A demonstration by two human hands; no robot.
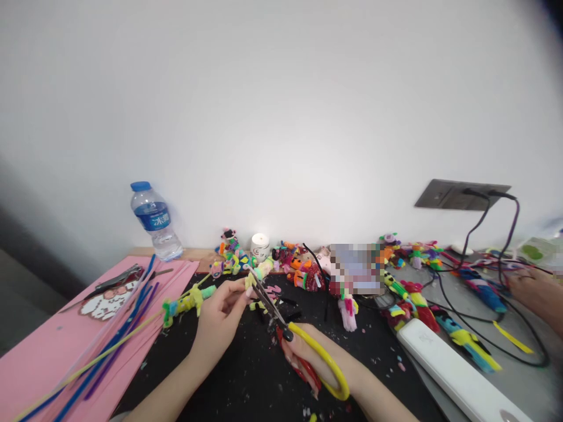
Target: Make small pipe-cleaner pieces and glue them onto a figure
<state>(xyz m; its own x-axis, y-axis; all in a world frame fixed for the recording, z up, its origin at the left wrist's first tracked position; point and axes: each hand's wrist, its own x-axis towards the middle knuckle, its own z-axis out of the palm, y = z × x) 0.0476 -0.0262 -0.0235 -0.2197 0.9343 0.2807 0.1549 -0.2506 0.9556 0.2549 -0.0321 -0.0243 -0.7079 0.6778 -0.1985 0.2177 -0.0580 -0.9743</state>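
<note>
My left hand [220,313] pinches a small pipe-cleaner figure [259,274] of yellow, green and pink at its lower end. My right hand [308,357] is closed round the yellow and red handles of a pair of scissors [288,334]. The scissor blades point up and left, and their tips meet the figure just above my left fingertips. Both hands hover over a black mat [246,375] strewn with small clippings. A green and yellow pipe-cleaner piece [187,302] lies just left of my left hand.
A pink sheet [53,346] at left carries long pipe cleaners [118,334], pliers [116,280] and a Santa cutout [109,302]. A water bottle [155,221] and a lit candle [260,245] stand by the wall. Several finished figures [409,293], cables and a white power strip [453,375] lie right. Another person's hand [534,293] rests far right.
</note>
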